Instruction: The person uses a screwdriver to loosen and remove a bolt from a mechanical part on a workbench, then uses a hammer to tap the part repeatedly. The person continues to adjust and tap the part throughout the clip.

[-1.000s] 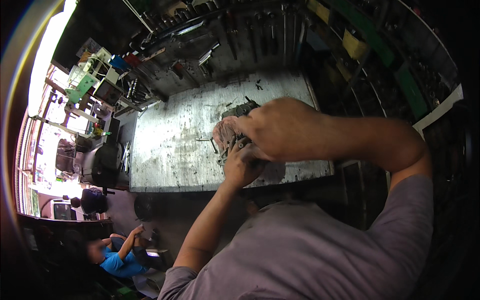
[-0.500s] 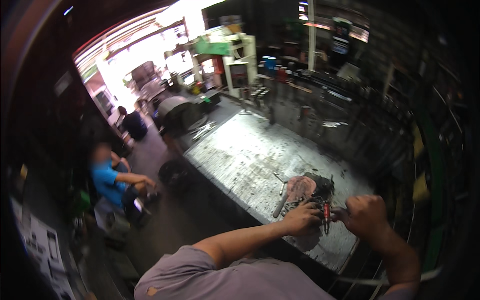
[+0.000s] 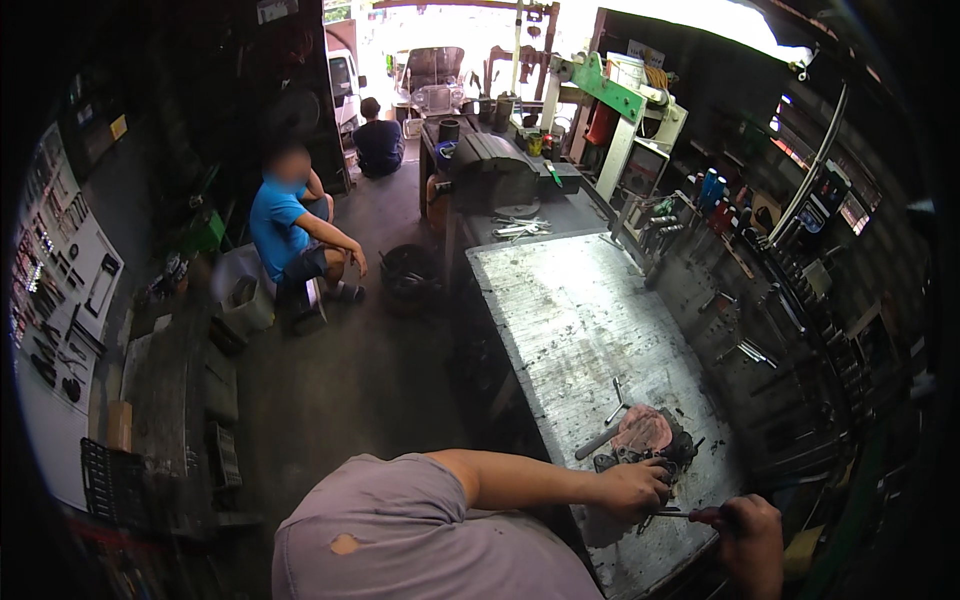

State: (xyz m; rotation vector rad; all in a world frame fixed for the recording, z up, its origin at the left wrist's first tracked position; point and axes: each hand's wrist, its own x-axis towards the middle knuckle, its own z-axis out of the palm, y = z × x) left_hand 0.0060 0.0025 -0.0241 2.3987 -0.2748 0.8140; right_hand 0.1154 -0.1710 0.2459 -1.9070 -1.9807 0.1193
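My left hand is closed over the near side of a dark, greasy metal part, its fingers curled on it. In my right hand is a screwdriver with a red handle, held by the handle. The screwdriver's thin shaft lies nearly level and points left toward my left hand; its tip is hard to make out there. A pink rag lies against the metal part. Left of the rag are a T-shaped wrench and a tool with a dark handle.
The stained metal workbench stretches away from me. Several wrenches lie at its far end, near a large dark machine. A person in blue sits on the left; another person sits farther back. Tools hang on a white board.
The view has swung toward the right. The red tool stood upright between my hands before; now the red-handled screwdriver lies level in my right hand. My left hand stays at the metal part.
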